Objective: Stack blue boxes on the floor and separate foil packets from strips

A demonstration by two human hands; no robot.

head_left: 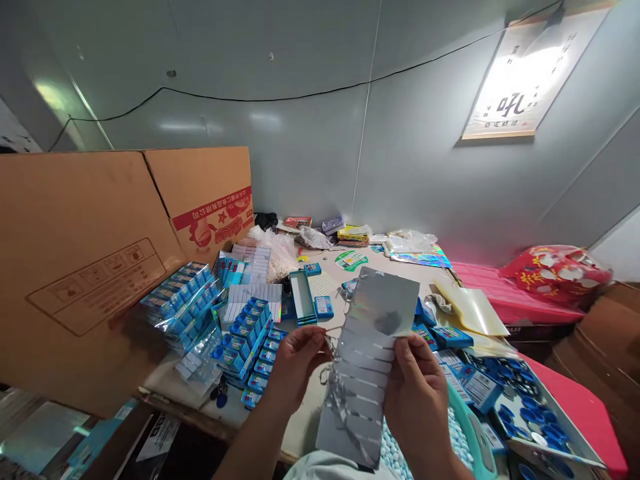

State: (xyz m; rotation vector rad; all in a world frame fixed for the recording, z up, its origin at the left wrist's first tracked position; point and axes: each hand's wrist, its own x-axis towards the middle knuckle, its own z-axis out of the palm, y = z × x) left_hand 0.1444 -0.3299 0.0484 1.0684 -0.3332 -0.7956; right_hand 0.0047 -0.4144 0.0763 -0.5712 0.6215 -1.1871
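Note:
A shiny silver sticker sheet stands tilted in front of me, its lower part cut into pale rectangular labels. My right hand pinches its right edge between thumb and fingers. At the left edge, my left hand is closed on a thin strip of clear or silvery backing, partly lifted off and curling down along the labels. Below the sheet sits a turquoise basket of small pale-blue pieces. Blue small boxes stand in rows left of my left hand.
A large cardboard box rises at the left, beside plastic-wrapped blue packs. An open green-white case lies on the table. At the right are a tray of blue caps, yellowish sheets and a red bag.

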